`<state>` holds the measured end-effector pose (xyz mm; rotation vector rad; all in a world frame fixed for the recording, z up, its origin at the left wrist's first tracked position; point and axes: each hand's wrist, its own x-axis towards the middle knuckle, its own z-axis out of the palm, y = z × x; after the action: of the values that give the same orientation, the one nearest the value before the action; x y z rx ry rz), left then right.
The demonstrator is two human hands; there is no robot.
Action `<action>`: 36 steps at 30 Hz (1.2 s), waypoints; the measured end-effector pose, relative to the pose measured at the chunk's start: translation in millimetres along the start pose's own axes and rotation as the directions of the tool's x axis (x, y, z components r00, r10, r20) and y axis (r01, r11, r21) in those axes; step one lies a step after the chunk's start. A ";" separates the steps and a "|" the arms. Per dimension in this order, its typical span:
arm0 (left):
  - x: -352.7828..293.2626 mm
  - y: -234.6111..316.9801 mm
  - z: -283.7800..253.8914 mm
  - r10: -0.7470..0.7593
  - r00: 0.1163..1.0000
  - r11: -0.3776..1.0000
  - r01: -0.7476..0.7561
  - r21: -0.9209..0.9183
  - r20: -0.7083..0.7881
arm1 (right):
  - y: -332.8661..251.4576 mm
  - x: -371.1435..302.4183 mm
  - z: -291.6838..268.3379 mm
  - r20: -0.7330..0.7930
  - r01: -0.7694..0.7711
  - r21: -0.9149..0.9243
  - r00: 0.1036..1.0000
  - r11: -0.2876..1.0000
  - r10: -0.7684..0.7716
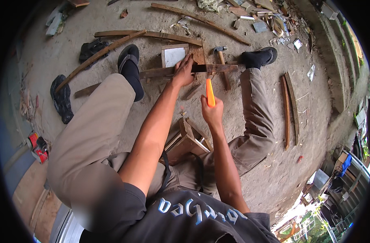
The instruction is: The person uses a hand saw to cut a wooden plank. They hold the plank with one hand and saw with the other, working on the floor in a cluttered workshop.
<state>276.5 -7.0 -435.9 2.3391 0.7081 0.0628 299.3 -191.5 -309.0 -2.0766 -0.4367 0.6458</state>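
My right hand (212, 110) is closed round the orange handle of a handsaw (210, 92). The thin blade, seen nearly edge-on, points away from me across a dark wooden strip (217, 68). My left hand (184, 72) grips that strip left of the saw, its fingers reaching over toward a small wooden block with a white face (175, 56). Under the strip's right end lies a hammer (224, 73), head pointing away. Brown sawdust (199, 53) is spread on the ground beside the blade.
I sit low with legs spread, feet in dark slippers. A wooden box-like piece (183, 148) is between my thighs. Long strips (152, 35) lie beyond the work, two more (289, 109) at right. Black plastic bags (62, 99) are at left, scrap (270, 24) at far right.
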 end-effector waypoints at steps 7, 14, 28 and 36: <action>-0.1 -4.4 3.4 0.005 0.999 1.000 -0.005 0.004 -0.037 | 11.8 -153.2 -53.6 0.013 -0.082 0.051 0.997 0.995 0.081; 3.5 2.7 -1.5 0.043 0.999 0.999 -0.043 0.030 -0.022 | -14.1 -6.8 -2.1 -0.086 0.020 -0.073 0.996 0.997 -0.026; -4.4 8.0 0.9 -0.008 0.999 0.993 0.002 0.119 0.052 | -30.0 -78.9 -30.4 -0.043 -0.113 -0.100 0.993 0.989 0.109; 5.1 -3.1 -5.7 -0.022 0.997 0.992 0.012 0.128 0.071 | -23.1 -94.5 -48.1 0.035 -0.085 -0.064 0.996 0.994 0.087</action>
<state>278.1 1.0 -434.3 2.4435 0.7150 -0.0767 250.6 -260.4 -240.7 -2.1552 -0.3950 0.7314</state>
